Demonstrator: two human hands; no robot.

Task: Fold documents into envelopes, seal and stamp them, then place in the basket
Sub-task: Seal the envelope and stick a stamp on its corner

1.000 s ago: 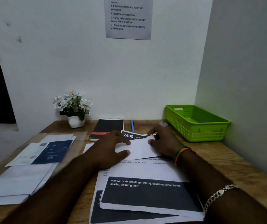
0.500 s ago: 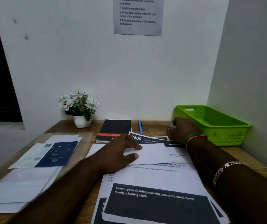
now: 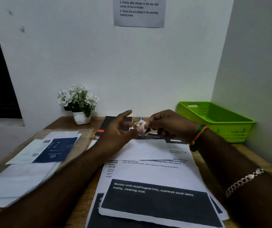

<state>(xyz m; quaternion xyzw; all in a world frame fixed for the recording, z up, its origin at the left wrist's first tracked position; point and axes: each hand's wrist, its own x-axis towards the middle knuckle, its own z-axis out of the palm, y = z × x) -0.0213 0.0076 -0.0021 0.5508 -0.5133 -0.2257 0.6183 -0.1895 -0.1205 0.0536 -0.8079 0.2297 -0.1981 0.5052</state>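
A white envelope lies flat on a stack of printed documents in the middle of the wooden desk. Both hands hover above its far edge. My right hand pinches a small stamp between its fingertips. My left hand meets it from the left, fingers spread, fingertips touching the stamp's lower edge. The green plastic basket stands at the far right against the wall, and nothing shows inside it.
A white flower pot sits at the back left. A black notebook and a blue pen lie behind the hands. More envelopes and a blue leaflet rest on the left. Walls close the back and right.
My right hand came back from beside the basket with a stamp in it. My left hand lifted off the envelope and rose to meet it. The envelope stayed on the documents.
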